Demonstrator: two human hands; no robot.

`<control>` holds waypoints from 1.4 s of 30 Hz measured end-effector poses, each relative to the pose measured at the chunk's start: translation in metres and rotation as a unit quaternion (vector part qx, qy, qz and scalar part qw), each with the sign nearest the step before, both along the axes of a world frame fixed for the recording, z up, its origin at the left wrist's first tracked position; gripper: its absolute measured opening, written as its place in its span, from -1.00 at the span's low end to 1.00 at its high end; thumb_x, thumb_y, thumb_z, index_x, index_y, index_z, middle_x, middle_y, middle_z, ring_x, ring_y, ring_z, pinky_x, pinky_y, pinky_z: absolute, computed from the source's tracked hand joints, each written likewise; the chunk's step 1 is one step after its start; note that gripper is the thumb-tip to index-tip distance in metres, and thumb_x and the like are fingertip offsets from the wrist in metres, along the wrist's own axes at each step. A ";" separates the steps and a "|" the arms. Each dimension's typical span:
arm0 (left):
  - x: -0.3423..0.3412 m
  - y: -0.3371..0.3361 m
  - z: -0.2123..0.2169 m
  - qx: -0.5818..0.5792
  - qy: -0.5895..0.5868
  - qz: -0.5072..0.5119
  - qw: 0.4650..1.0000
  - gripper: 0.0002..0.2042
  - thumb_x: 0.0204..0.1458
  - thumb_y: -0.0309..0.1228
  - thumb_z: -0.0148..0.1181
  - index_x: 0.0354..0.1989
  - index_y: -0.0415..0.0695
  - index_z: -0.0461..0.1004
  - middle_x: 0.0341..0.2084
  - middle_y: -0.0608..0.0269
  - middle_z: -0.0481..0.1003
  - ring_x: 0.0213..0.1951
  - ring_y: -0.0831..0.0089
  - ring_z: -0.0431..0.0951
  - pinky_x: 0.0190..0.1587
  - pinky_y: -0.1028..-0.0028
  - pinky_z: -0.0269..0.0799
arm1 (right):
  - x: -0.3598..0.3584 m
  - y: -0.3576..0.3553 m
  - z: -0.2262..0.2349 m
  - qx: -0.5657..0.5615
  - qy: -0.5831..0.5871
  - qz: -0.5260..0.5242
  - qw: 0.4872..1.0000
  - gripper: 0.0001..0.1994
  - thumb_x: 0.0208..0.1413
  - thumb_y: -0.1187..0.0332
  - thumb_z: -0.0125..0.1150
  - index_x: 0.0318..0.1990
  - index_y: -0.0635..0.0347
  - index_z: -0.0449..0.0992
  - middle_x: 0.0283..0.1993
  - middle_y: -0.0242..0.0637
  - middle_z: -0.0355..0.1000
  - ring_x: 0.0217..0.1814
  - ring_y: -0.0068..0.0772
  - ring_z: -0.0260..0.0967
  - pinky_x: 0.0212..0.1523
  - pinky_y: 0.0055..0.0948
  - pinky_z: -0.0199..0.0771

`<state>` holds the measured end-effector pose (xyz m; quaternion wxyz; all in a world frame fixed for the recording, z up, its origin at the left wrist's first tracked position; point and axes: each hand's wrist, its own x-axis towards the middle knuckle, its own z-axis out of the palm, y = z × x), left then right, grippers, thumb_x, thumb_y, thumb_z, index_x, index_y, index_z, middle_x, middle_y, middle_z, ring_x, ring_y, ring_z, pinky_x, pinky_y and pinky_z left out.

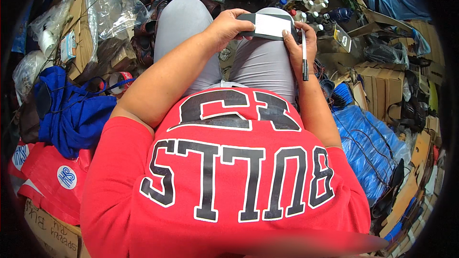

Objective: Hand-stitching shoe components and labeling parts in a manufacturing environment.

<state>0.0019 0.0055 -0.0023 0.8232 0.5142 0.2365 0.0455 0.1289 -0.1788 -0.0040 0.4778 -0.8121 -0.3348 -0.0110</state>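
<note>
My left hand [228,29] pinches the left end of a small notepad [270,25], a white sheet on a dark backing, between thumb and fingers. The pad is held over my knees in grey trousers [262,62]. My right hand [306,48] is closed round a pen [304,50] with a pale barrel and a black end pointing back toward me. The right thumb presses the pad's right edge. Any marks on the sheet are too faint to make out.
Plastic bottles [311,7] crowd the far right. Cardboard [382,86] and a blue plastic bag [366,138] lie at my right. On my left are blue cloth [71,110], a red bag [52,181], clear plastic sheeting [112,9] and a cardboard box [50,229].
</note>
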 end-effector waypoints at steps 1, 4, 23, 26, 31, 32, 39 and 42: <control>0.000 0.000 0.000 -0.001 0.000 -0.002 1.000 -0.74 -0.22 -0.45 0.25 -0.28 -0.13 0.47 -0.49 0.27 0.52 -0.56 0.55 0.50 -0.50 0.60 0.28 | 0.000 0.000 0.000 0.000 0.000 0.000 1.000 -0.61 -0.19 0.23 0.34 -0.16 0.05 0.42 -0.15 -0.25 0.32 -0.05 -0.24 0.25 0.02 -0.33 0.21; 0.001 0.000 -0.002 0.009 0.001 0.007 1.000 -0.74 -0.23 -0.46 0.26 -0.28 -0.13 0.47 -0.50 0.28 0.52 -0.55 0.56 0.49 -0.51 0.60 0.26 | 0.000 0.001 0.001 -0.009 -0.016 0.000 1.000 -0.61 -0.18 0.21 0.34 -0.16 0.06 0.42 -0.14 -0.23 0.32 -0.04 -0.23 0.25 0.02 -0.32 0.21; 0.002 -0.005 0.002 0.003 -0.005 -0.040 0.999 -0.77 -0.14 -0.41 0.29 -0.29 -0.21 0.49 -0.42 0.28 0.52 -0.49 0.59 0.46 -0.44 0.62 0.36 | -0.002 0.000 0.002 -0.001 -0.019 -0.003 1.000 -0.62 -0.17 0.22 0.34 -0.17 0.08 0.42 -0.15 -0.23 0.33 -0.04 -0.22 0.25 0.02 -0.33 0.21; 0.003 -0.004 -0.001 0.053 -0.009 -0.044 0.998 -0.77 -0.15 -0.41 0.30 -0.30 -0.23 0.50 -0.44 0.28 0.53 -0.53 0.60 0.45 -0.45 0.64 0.34 | -0.001 0.000 0.001 0.000 -0.024 -0.002 1.000 -0.62 -0.18 0.22 0.35 -0.17 0.09 0.42 -0.15 -0.23 0.34 -0.04 -0.23 0.26 0.02 -0.32 0.21; 0.003 -0.003 -0.001 0.057 -0.009 -0.039 0.998 -0.77 -0.15 -0.43 0.29 -0.31 -0.24 0.51 -0.46 0.27 0.53 -0.55 0.61 0.44 -0.47 0.62 0.34 | 0.000 0.000 -0.001 0.005 -0.015 0.003 1.000 -0.61 -0.18 0.22 0.35 -0.17 0.09 0.42 -0.15 -0.23 0.33 -0.05 -0.23 0.26 0.02 -0.33 0.22; 0.002 -0.003 0.000 0.057 -0.008 -0.039 0.998 -0.77 -0.15 -0.43 0.29 -0.31 -0.24 0.51 -0.46 0.27 0.53 -0.55 0.61 0.44 -0.47 0.62 0.34 | 0.000 0.000 -0.001 0.007 -0.008 0.000 1.000 -0.62 -0.18 0.23 0.35 -0.17 0.10 0.42 -0.15 -0.23 0.33 -0.05 -0.23 0.26 0.02 -0.33 0.22; 0.001 -0.002 -0.002 0.065 -0.018 -0.037 0.997 -0.75 -0.14 -0.43 0.29 -0.26 -0.25 0.50 -0.41 0.26 0.53 -0.46 0.61 0.45 -0.43 0.61 0.37 | 0.001 0.002 -0.002 0.005 -0.013 0.008 1.000 -0.62 -0.18 0.23 0.35 -0.17 0.09 0.42 -0.15 -0.23 0.32 -0.05 -0.24 0.26 0.01 -0.34 0.22; -0.001 0.000 -0.003 0.072 -0.015 -0.042 0.996 -0.74 -0.13 -0.43 0.29 -0.25 -0.25 0.50 -0.40 0.26 0.53 -0.43 0.60 0.46 -0.41 0.60 0.39 | 0.000 0.003 -0.002 0.010 -0.012 0.011 1.000 -0.62 -0.18 0.23 0.35 -0.17 0.09 0.42 -0.15 -0.22 0.32 -0.06 -0.24 0.27 0.00 -0.34 0.23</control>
